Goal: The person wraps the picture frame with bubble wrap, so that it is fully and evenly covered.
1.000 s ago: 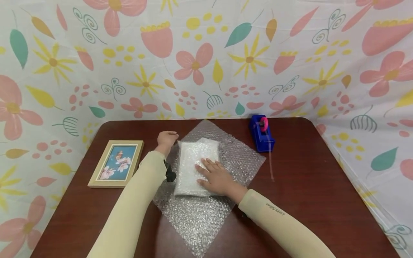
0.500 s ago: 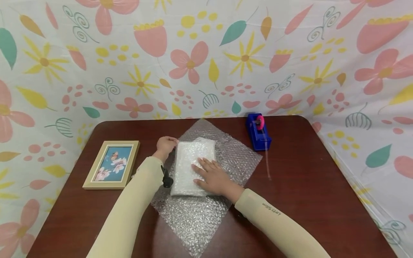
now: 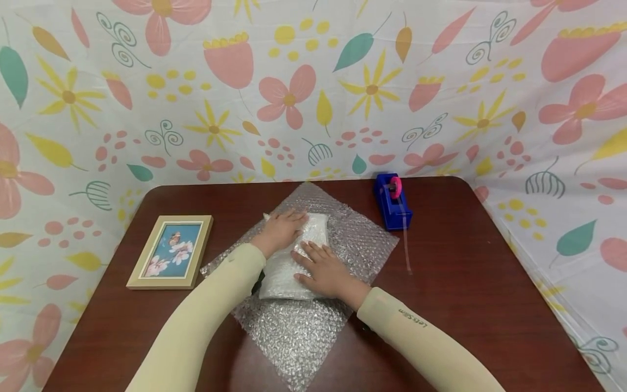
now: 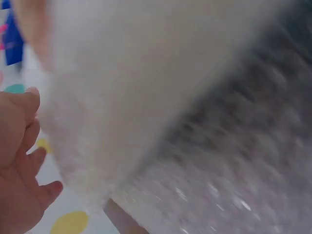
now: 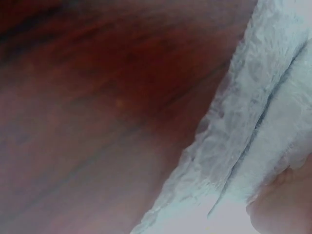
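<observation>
A white bubble-wrapped packet (image 3: 281,275) lies on a larger sheet of clear bubble wrap (image 3: 303,337), which is turned cornerwise on the table. The right hand (image 3: 325,270) rests on the packet's right part, its fingers spread. Over the packet's upper part is the left hand (image 3: 281,231), with extended fingers and its palm down. In the left wrist view, the left hand (image 4: 22,161) has its fingers apart beside the blurred white wrap (image 4: 122,73). The right wrist view catches part of the right hand (image 5: 285,200) against the wrap (image 5: 219,131).
To the left, a framed flower picture (image 3: 171,252) lies on the dark red table (image 3: 465,305). A blue tape dispenser (image 3: 393,202) with a pink roll stands at the back right, a strip of tape (image 3: 407,251) hanging from it. Behind is a floral cloth (image 3: 294,49).
The left hand has moved right from the packet's upper left edge onto its upper part, and its fingers have straightened. More of the sheet's left corner shows. The right hand stays on the packet.
</observation>
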`<state>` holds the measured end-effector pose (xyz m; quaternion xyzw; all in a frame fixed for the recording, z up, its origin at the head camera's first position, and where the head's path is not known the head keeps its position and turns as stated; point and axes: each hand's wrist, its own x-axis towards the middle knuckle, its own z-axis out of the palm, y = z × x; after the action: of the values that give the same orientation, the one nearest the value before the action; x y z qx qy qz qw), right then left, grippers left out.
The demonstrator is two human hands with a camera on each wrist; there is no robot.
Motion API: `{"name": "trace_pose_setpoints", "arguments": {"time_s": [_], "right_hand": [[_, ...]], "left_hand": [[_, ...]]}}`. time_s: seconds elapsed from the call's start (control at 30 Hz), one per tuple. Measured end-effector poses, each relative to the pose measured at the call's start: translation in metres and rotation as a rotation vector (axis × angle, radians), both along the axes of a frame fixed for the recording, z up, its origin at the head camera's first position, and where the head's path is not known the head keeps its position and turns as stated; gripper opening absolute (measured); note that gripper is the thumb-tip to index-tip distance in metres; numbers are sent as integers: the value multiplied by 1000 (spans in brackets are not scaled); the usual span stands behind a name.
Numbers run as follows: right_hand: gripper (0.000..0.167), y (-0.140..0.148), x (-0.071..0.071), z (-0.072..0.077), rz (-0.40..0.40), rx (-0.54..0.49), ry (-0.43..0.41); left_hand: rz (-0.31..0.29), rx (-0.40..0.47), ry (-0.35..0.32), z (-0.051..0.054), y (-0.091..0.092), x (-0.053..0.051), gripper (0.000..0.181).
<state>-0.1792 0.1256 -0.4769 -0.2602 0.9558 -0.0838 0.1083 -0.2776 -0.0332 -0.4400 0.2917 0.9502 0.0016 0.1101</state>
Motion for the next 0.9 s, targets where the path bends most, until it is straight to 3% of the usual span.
{"name": "trace_pose_setpoints", "arguments": {"time_s": [0.23, 0.33, 0.4, 0.5, 0.67, 0.77, 0.9], "right_hand": [[63, 0, 2, 1, 6, 7, 7], [63, 1, 2, 0, 12, 11, 11], [63, 1, 2, 2, 5, 2, 13], [63, -1, 3, 4, -3, 4, 13], [63, -4, 1, 5, -1, 14, 14], [63, -4, 0, 3, -5, 16, 22], [64, -2, 0, 0, -11, 5, 9]], "left_hand": [[-14, -37, -45, -4, -4, 3, 61], [-50, 25, -47, 0, -9, 9, 58], [-70, 99, -46, 4, -15, 19, 56], [-72, 170, -34, 5, -28, 47, 55], [11, 167, -13, -6, -49, 89, 54], [25, 179, 3, -15, -51, 100, 56], [35, 164, 0, -24, -43, 105, 59]]}}
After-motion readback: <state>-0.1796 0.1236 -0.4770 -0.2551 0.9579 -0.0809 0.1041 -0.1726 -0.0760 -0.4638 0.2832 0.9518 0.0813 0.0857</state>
